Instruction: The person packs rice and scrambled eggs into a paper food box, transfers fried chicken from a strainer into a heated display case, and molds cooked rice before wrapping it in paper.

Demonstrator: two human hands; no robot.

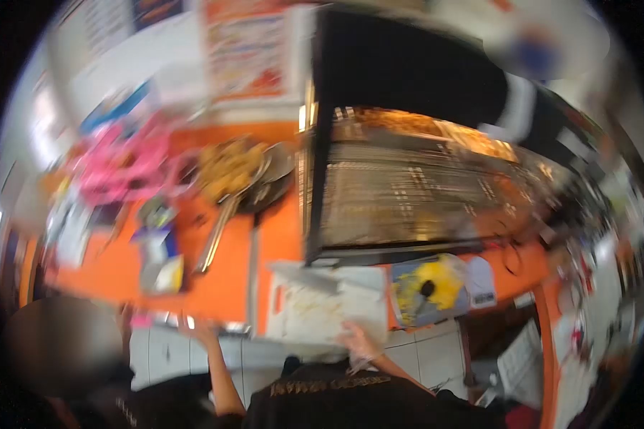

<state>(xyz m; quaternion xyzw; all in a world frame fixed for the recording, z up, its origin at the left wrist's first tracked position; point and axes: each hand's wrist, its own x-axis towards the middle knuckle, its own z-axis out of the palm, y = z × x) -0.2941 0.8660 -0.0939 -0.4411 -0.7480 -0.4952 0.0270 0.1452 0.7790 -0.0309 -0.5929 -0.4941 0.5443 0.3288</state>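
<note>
My left hand (203,332) is at the front edge of the orange counter (215,297), its fingers apart and nothing seen in it. On the near right corner of a white cutting board (304,322) rests my right hand (361,343), in what looks like a clear plastic glove, with fingers spread. Small crumbs lie on the board, and a wide knife-like blade (304,277) lies across its far side. Beside it, a grey tray (408,286) holds yellow pieces and a dark-handled tool. Motion blur hides finer detail.
A glass display case (408,186) with fried food stands behind the board. Farther left are a bowl of brown food (229,168), a dark pan (275,179), metal tongs (218,236) and pink baskets (122,161). Another person (64,343) is close at my left.
</note>
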